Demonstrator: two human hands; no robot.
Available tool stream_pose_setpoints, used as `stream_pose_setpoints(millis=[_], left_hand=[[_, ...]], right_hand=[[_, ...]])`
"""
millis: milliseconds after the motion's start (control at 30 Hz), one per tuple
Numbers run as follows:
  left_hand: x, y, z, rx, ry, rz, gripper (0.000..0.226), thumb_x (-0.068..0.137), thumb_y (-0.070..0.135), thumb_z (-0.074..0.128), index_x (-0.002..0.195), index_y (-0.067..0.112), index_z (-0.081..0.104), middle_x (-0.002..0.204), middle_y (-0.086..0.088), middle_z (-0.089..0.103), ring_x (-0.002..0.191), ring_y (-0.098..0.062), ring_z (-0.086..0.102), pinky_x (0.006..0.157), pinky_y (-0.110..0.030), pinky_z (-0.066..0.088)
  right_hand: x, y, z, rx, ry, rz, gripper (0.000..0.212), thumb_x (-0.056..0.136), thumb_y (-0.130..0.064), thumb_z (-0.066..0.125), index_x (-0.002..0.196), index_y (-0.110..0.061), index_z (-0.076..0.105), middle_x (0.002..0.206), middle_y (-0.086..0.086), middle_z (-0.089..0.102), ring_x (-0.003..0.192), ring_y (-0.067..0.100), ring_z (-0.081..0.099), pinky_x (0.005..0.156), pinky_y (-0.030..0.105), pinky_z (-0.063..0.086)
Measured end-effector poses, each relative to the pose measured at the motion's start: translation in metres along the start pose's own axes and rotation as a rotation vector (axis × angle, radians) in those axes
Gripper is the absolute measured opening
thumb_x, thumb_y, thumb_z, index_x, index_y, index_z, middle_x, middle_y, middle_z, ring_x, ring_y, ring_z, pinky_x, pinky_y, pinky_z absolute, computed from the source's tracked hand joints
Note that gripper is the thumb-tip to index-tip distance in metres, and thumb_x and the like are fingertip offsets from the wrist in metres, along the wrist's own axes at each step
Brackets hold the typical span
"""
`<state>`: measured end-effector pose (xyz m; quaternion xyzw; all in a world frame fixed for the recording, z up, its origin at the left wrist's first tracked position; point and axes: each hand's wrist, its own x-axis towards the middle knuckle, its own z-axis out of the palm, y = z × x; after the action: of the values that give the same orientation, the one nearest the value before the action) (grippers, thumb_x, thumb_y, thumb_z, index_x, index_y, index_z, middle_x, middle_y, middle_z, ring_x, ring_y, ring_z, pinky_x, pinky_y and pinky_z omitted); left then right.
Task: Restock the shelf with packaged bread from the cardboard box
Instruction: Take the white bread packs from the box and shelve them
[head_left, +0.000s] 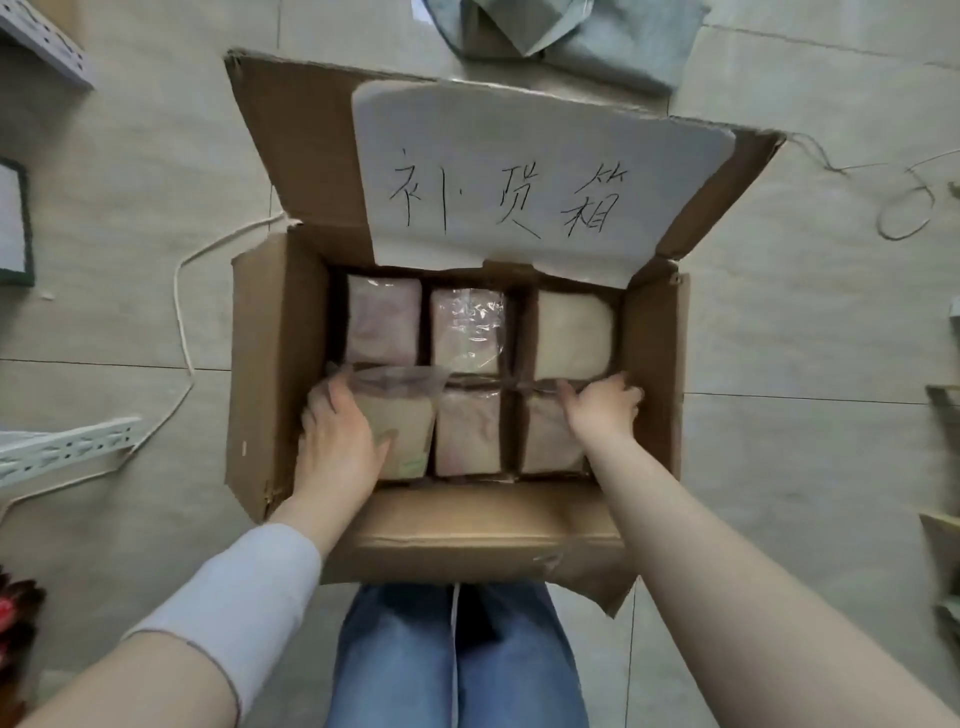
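Tiled floor (789, 322) carries the open cardboard box (270, 364) at mid-frame, set just ahead of the person's knees, evidently for easy reach. A paper sign (519, 171) on the far flap labels it. Six bread packs (571, 332) fill it in two rows of three; none appears removed. The lower-left pack (410, 415) sits raised, with the left hand (337, 431) clasping it, fingers curled round its left edge. The right hand (602, 410) hooks curled fingers over the far edge of the lower-right pack (545, 441), probably to lift it.

The pale tiled floor (779, 322) carries the open cardboard box (270, 374). Beyond the box lies a crumpled grey cloth (613, 41). Left of it snakes a white cord (182, 332), and right of it lies a thin looped string (904, 208).
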<state>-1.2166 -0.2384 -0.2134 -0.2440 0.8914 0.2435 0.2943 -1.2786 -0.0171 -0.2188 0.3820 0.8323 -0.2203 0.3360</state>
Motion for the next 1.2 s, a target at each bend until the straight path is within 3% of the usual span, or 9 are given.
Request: stream_pose_setpoints(millis=[133,267,467,567,667,833,1000,1100,1200], left_hand=[[0.028,-0.004,0.018,-0.147,0.098,0.041,0.086,0.075,0.011,0.073,0.143,0.011,0.02,0.137,-0.022,0.035,0.126,-0.039,0.035,0.105,-0.046,0.033],[0.031,-0.007,0.015,-0.317,0.098,-0.003,0.089,0.067,0.012,0.08,0.139,0.014,0.028,0.133,-0.016,0.044,0.125,-0.031,0.04,0.105,-0.04,0.036],[0.029,-0.01,0.0,-0.398,-0.061,-0.017,0.04,0.067,0.015,0.079,0.1,0.016,0.057,0.104,-0.006,0.061,0.1,-0.024,0.054,0.078,-0.027,0.039],[0.028,-0.011,-0.003,-0.433,-0.119,0.028,0.031,0.069,0.016,0.078,0.091,0.019,0.056,0.095,-0.004,0.061,0.09,-0.019,0.054,0.065,-0.013,0.038],[0.022,-0.011,-0.003,-0.446,-0.129,0.08,0.03,0.07,0.016,0.078,0.092,0.019,0.057,0.092,0.0,0.063,0.088,-0.018,0.054,0.064,-0.004,0.035],[-0.006,-0.009,-0.008,-0.499,0.039,0.138,0.04,0.068,0.019,0.08,0.102,0.022,0.06,0.098,0.007,0.062,0.096,-0.01,0.054,0.079,-0.019,0.04],[-0.061,0.0,-0.038,-0.627,0.223,0.168,0.029,0.067,0.02,0.08,0.089,0.026,0.061,0.082,0.024,0.057,0.077,0.005,0.053,0.062,0.002,0.036],[-0.114,0.0,-0.07,-0.76,0.325,0.139,0.028,0.069,0.022,0.079,0.088,0.028,0.06,0.085,0.017,0.06,0.081,0.001,0.054,0.062,-0.004,0.04],[-0.173,-0.01,-0.114,-0.871,0.438,0.09,0.027,0.07,0.021,0.078,0.086,0.029,0.058,0.089,0.008,0.062,0.082,-0.006,0.056,0.064,-0.015,0.044]], right_hand=[[0.038,-0.014,0.028,0.221,0.074,0.198,0.076,0.088,-0.034,0.058,0.141,0.002,0.017,0.143,0.025,0.019,0.127,0.04,0.036,0.107,0.037,0.03],[0.043,-0.011,0.033,0.266,0.198,0.198,0.075,0.079,-0.033,0.07,0.132,0.0,0.03,0.14,0.023,0.032,0.13,0.038,0.032,0.108,0.037,0.023],[0.044,-0.016,0.021,0.029,0.03,0.233,0.08,0.076,-0.057,0.061,0.133,-0.006,0.036,0.143,0.022,0.029,0.134,0.036,0.022,0.107,0.037,0.021],[0.047,-0.017,0.021,0.07,-0.01,0.19,0.08,0.075,-0.053,0.066,0.132,-0.005,0.037,0.143,0.019,0.034,0.134,0.036,0.025,0.108,0.041,0.022],[0.047,-0.008,0.018,0.136,0.059,0.115,0.069,0.072,-0.045,0.073,0.123,-0.005,0.05,0.132,0.014,0.052,0.128,0.034,0.038,0.108,0.046,0.028],[0.029,-0.001,-0.004,0.347,0.076,-0.006,0.069,0.067,-0.037,0.079,0.122,-0.005,0.052,0.125,0.013,0.058,0.116,0.03,0.053,0.099,0.037,0.044],[-0.01,0.017,-0.041,0.608,-0.075,0.001,0.065,0.072,-0.029,0.076,0.126,-0.003,0.05,0.123,0.014,0.058,0.105,0.028,0.058,0.098,0.041,0.047],[-0.053,0.036,-0.07,0.639,-0.024,-0.022,0.061,0.073,-0.027,0.075,0.125,-0.003,0.053,0.121,0.016,0.059,0.105,0.029,0.06,0.096,0.041,0.049],[-0.11,0.051,-0.095,0.707,-0.042,-0.035,0.06,0.07,-0.023,0.078,0.123,-0.008,0.056,0.116,0.015,0.063,0.087,0.023,0.063,0.08,0.03,0.054]])
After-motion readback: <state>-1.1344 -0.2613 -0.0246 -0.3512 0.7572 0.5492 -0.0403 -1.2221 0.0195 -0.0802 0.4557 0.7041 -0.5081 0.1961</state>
